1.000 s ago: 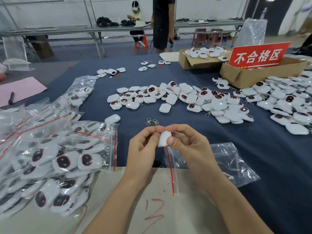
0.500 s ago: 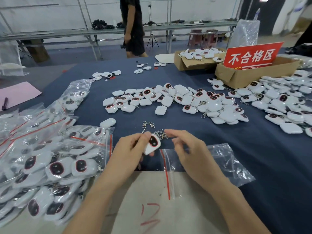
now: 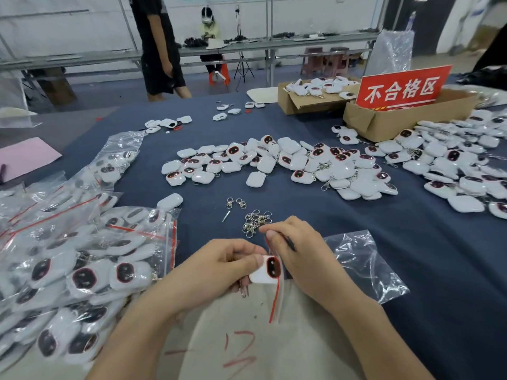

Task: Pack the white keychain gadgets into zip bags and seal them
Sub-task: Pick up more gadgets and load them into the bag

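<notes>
My left hand (image 3: 219, 267) grips a white keychain gadget (image 3: 267, 270) with a dark, red-rimmed face, its metal clasp hanging below my fingers. The gadget sits at the red-striped mouth of a clear zip bag (image 3: 362, 264) lying on the blue cloth. My right hand (image 3: 299, 253) pinches the bag's top edge beside the gadget. A long heap of loose white gadgets (image 3: 274, 163) lies farther back across the table.
Filled zip bags (image 3: 76, 256) are piled on the left. Loose metal clasps (image 3: 255, 222) lie just beyond my hands. Two cardboard boxes (image 3: 384, 119) and a red sign (image 3: 403, 86) stand at the back right. A person stands behind the table. A beige board (image 3: 247, 338) lies under my wrists.
My left hand has brought the gadget down and toward me to the bag's mouth. My right hand, empty before, now pinches the bag's red-striped edge.
</notes>
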